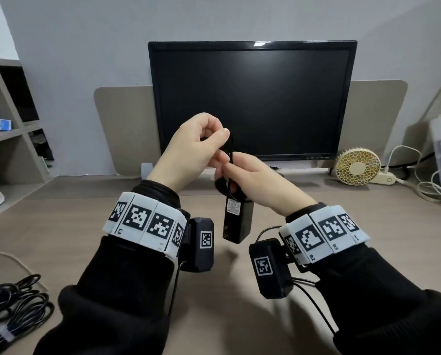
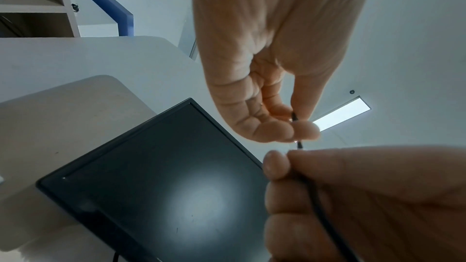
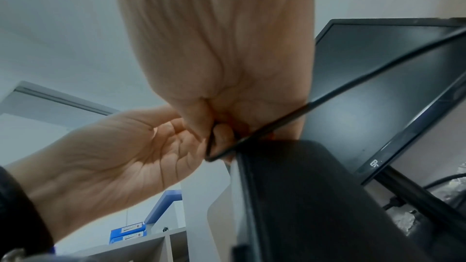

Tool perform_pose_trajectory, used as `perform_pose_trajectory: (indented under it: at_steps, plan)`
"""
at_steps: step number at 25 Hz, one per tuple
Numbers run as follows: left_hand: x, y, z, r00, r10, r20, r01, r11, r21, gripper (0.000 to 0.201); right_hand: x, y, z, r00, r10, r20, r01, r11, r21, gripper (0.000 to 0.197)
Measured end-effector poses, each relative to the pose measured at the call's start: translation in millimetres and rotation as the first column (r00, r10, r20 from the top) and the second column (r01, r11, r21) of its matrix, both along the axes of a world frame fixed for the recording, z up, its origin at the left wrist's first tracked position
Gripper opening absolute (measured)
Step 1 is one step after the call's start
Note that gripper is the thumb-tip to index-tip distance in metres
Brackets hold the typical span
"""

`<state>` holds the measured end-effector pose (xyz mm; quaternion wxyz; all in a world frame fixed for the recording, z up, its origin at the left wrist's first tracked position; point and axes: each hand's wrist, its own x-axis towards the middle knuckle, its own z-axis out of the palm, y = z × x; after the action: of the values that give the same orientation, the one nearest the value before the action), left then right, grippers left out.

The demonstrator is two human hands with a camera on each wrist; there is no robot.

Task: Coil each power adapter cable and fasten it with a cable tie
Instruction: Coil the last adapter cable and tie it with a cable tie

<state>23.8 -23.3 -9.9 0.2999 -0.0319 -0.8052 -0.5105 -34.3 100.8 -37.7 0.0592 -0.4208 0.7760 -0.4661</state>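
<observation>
Both hands are raised in front of the monitor with a thin black cable [image 1: 230, 149] between them. My left hand [image 1: 219, 139] pinches the upper loop of the cable between thumb and forefinger; the left wrist view shows that pinch [image 2: 297, 127]. My right hand [image 1: 227, 170] grips the cable just below, fingers curled round it [image 3: 216, 127]. The black power adapter [image 1: 237, 221], with a small white label, hangs under the right hand above the desk. In the right wrist view the adapter [image 3: 315, 196] fills the lower right and the cable [image 3: 327, 97] runs taut across. I see no cable tie in either hand.
A dark monitor [image 1: 252, 98] stands close behind the hands. Several coiled black cables [image 1: 17, 301] lie at the desk's near left, one bundle bound with a white tie [image 1: 5, 334]. A small desk fan [image 1: 357, 165] and white cords [image 1: 419, 185] sit at right, shelves [image 1: 7, 103] at left.
</observation>
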Motion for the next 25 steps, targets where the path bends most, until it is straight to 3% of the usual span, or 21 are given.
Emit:
perform_pose_trajectory:
  at_steps: [3,9,11,14,16,20,25]
  plan:
    - [-0.8,3.4,0.5,0.999,0.041,0.021,-0.039,0.997,-0.06,0.013,-5.9,3.6,3.3,0.997,-0.075,0.036,0.078,0.992,-0.103,0.031]
    - [-2.7,18.8,-8.0,0.952,0.019,0.305,0.076,0.953,-0.294,0.013,-17.0,21.6,12.7,0.965,-0.182,0.187,0.224,0.946,-0.234,0.027]
    - [-5.9,26.7,-12.5,0.945,0.056,0.321,0.056,0.943,-0.329,0.023,-16.9,23.1,14.1,0.945,-0.171,0.278,0.254,0.92,-0.298,0.026]
    - [-12.9,35.9,-22.1,0.948,0.133,0.29,-0.033,0.945,-0.326,0.035,-15.3,21.4,14.1,0.938,-0.174,0.301,0.272,0.905,-0.326,0.025]
    - [-17.4,36.4,-25.8,0.951,0.185,0.249,-0.105,0.947,-0.304,0.027,-15.1,19.8,13.3,0.936,-0.166,0.309,0.272,0.9,-0.34,0.026]
    - [-18.1,30.5,-25.8,0.928,0.269,0.259,-0.151,0.905,-0.398,0.016,-18.2,18.2,10.6,0.934,-0.142,0.328,0.263,0.895,-0.361,0.024]
    - [-13.0,3.3,-31.6,0.824,0.384,0.417,-0.113,0.832,-0.544,0.016,-25.4,23.2,12.5,0.921,-0.204,0.331,0.346,0.819,-0.457,0.025]
